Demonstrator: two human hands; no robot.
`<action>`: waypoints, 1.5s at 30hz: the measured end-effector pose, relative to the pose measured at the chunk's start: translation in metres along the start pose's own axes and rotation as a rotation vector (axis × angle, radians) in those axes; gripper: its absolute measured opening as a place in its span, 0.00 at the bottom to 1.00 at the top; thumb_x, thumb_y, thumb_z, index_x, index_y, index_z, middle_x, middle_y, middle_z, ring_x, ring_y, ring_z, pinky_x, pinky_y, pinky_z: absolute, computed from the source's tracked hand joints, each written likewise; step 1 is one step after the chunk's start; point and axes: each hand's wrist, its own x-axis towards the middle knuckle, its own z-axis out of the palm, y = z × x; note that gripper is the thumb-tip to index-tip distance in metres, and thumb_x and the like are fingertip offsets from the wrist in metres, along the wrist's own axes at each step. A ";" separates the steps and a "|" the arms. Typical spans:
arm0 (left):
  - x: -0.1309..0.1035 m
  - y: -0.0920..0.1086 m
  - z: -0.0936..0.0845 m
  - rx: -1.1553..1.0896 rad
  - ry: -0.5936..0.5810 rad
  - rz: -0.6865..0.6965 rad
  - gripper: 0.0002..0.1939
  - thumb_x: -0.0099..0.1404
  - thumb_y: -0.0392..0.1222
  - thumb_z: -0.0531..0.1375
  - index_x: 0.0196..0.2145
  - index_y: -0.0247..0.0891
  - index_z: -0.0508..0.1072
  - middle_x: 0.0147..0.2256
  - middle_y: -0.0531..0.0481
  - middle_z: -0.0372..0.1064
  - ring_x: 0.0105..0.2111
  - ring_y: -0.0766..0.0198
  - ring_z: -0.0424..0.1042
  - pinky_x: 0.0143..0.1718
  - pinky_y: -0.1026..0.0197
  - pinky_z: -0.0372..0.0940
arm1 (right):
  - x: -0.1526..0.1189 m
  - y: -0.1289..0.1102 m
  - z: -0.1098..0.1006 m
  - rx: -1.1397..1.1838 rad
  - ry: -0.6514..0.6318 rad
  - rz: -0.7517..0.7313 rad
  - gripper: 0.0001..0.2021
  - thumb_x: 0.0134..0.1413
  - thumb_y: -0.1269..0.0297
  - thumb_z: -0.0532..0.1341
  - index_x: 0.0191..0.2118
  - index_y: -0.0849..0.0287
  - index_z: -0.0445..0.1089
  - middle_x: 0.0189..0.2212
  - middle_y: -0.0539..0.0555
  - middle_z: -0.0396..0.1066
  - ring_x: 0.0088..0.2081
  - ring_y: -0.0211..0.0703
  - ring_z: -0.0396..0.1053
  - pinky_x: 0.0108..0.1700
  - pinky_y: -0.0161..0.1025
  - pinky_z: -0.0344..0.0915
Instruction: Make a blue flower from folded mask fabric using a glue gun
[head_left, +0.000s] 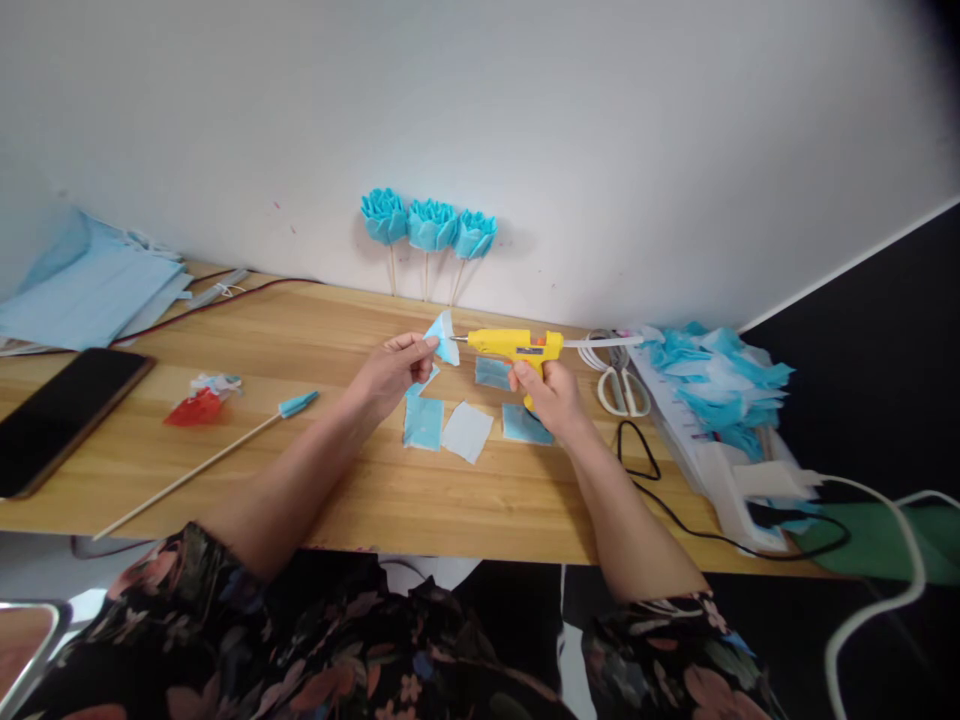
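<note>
The left hand [401,368] pinches a folded blue piece [444,338] above a wood-grained table [480,515] set against a pale wall [637,150]. The right hand [551,392] grips a yellow glue gun [510,345], its nozzle at the piece. Three blue flowers [432,224] on sticks lean on the wall; a phone [67,415] lies at the table's left.

A yellow glue gun [517,345] — gripped in the right hand [550,390], nozzle at the blue-white fabric piece [445,338] — lies level.
</note>
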 end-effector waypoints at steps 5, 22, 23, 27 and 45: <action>-0.001 0.001 0.000 0.006 -0.008 -0.002 0.17 0.64 0.39 0.67 0.20 0.35 0.68 0.17 0.54 0.63 0.18 0.72 0.60 0.23 0.66 0.54 | 0.000 0.002 0.001 -0.019 0.015 -0.028 0.22 0.59 0.45 0.56 0.22 0.55 0.66 0.28 0.54 0.74 0.36 0.46 0.72 0.42 0.41 0.67; -0.001 0.003 0.000 -0.164 -0.061 -0.049 0.19 0.67 0.38 0.64 0.21 0.36 0.64 0.18 0.56 0.60 0.19 0.73 0.61 0.24 0.68 0.57 | -0.003 0.002 0.000 0.298 0.031 0.022 0.23 0.60 0.39 0.57 0.35 0.54 0.77 0.36 0.57 0.80 0.38 0.45 0.75 0.45 0.42 0.72; -0.001 0.003 0.001 -0.164 -0.061 -0.051 0.19 0.67 0.38 0.64 0.21 0.36 0.64 0.18 0.56 0.60 0.19 0.73 0.61 0.24 0.68 0.57 | -0.003 0.002 0.001 0.318 0.020 0.018 0.23 0.60 0.39 0.58 0.36 0.54 0.77 0.37 0.57 0.80 0.39 0.46 0.75 0.44 0.42 0.72; -0.002 0.004 0.002 -0.154 -0.070 -0.068 0.19 0.67 0.38 0.64 0.21 0.36 0.64 0.18 0.56 0.60 0.18 0.73 0.61 0.23 0.68 0.56 | -0.002 0.003 0.002 0.364 0.012 0.027 0.22 0.57 0.40 0.60 0.40 0.54 0.77 0.39 0.57 0.80 0.42 0.47 0.76 0.41 0.41 0.73; -0.003 0.002 0.001 -0.017 -0.174 -0.082 0.19 0.63 0.43 0.68 0.21 0.36 0.66 0.18 0.56 0.61 0.19 0.72 0.63 0.23 0.67 0.59 | 0.030 0.055 -0.053 0.526 0.598 0.267 0.22 0.53 0.39 0.62 0.37 0.55 0.67 0.29 0.50 0.69 0.27 0.35 0.66 0.26 0.34 0.64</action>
